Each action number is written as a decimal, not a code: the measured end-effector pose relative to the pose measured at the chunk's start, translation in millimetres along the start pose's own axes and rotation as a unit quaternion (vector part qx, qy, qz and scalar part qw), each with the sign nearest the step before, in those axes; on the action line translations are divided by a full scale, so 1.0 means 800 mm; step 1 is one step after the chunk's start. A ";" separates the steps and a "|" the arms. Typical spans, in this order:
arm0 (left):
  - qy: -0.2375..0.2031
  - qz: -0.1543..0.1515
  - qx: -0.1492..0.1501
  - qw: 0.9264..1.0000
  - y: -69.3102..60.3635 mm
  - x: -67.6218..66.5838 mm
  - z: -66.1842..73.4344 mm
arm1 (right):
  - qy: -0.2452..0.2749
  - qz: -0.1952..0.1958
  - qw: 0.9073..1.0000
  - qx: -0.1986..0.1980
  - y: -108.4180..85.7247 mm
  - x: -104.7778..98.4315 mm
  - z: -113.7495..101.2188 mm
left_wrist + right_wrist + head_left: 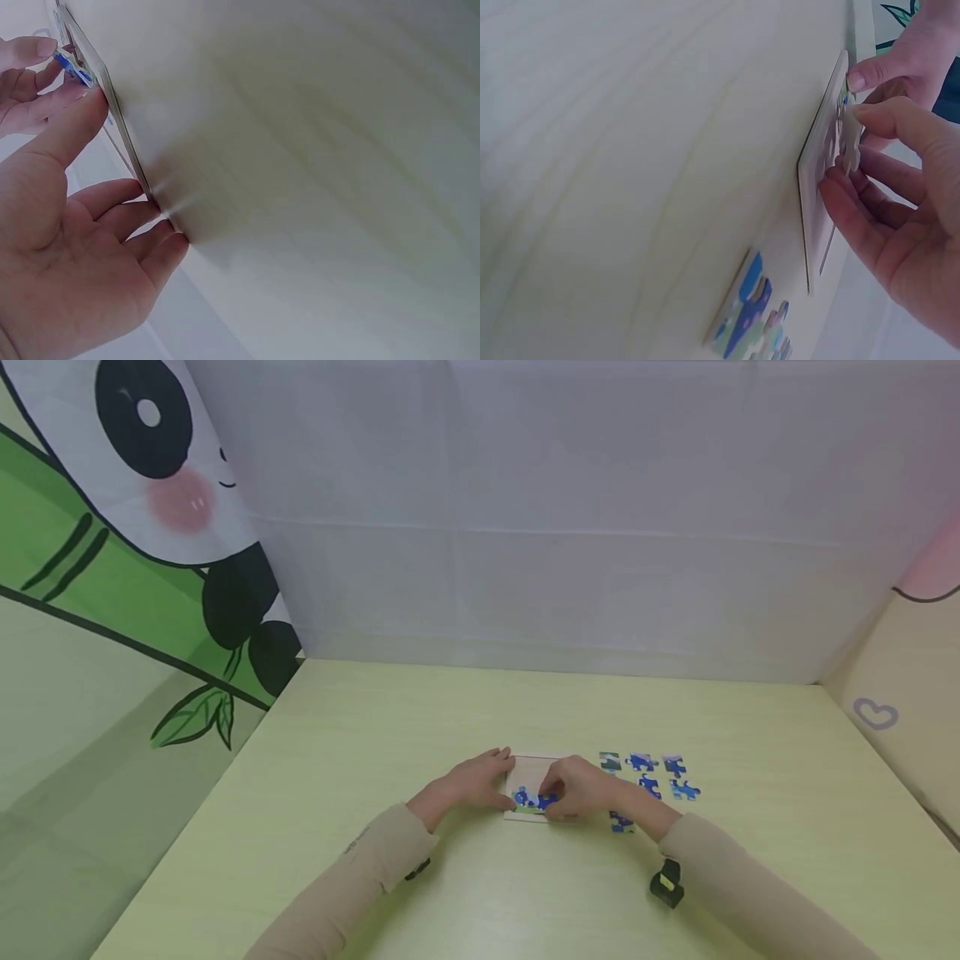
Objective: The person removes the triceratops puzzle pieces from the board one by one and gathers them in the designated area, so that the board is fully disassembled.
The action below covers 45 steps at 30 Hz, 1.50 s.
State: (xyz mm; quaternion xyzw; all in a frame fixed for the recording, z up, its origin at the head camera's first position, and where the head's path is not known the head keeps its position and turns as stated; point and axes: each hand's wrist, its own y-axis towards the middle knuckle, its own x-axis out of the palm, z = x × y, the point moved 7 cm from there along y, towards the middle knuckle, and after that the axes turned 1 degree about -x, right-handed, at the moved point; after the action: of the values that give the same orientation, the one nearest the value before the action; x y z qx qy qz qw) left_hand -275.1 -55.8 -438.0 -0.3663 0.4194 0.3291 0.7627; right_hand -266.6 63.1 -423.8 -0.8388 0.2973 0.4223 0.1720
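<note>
A shallow pale puzzle tray [529,768] lies on the table between both hands. At its near left corner sits a blue and green jigsaw piece [522,797]. My left hand [480,781] rests along the tray's left side, thumb at the near corner and the other fingers, fairly straight, touching the edge and table. My right hand [583,785] pinches another jigsaw piece [850,139] between thumb and fingers. That piece is tilted just over the tray, beside the first one; whether it touches its neighbour I cannot tell. The right hand hides part of the tray.
Several loose jigsaw pieces [642,762] lie right of the tray, some partly covered by the right forearm. The pale yellow table [375,718] ends at a white backdrop [562,593]. A panda print [180,502] hangs at the left.
</note>
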 end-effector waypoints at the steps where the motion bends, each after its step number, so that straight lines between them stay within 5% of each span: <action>1: 0.000 -0.001 -0.002 1.000 0.000 0.000 0.000 | 0.001 0.001 1.000 0.003 -0.001 -0.001 0.001; 12: -0.003 -0.004 0.002 1.000 0.003 0.000 -0.001 | 0.007 0.028 0.999 0.014 -0.034 -0.023 0.008; 26: -0.053 -0.004 0.038 0.998 0.000 0.002 -0.007 | -0.045 0.065 0.996 0.031 -0.112 -0.045 0.039; 34: -0.061 -0.012 0.032 0.998 0.000 0.005 -0.009 | -0.048 0.078 0.994 0.062 -0.154 -0.047 0.054; 45: -0.052 -0.014 0.034 0.998 0.000 0.005 -0.007 | -0.056 0.093 0.990 0.087 -0.176 -0.043 0.066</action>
State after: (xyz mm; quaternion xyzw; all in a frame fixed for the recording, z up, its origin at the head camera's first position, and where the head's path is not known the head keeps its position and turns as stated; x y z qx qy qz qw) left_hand -275.8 -59.8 -443.6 -0.3285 0.3846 0.3228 0.8000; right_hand -223.8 211.1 -421.8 -0.7645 0.3992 0.4554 0.2206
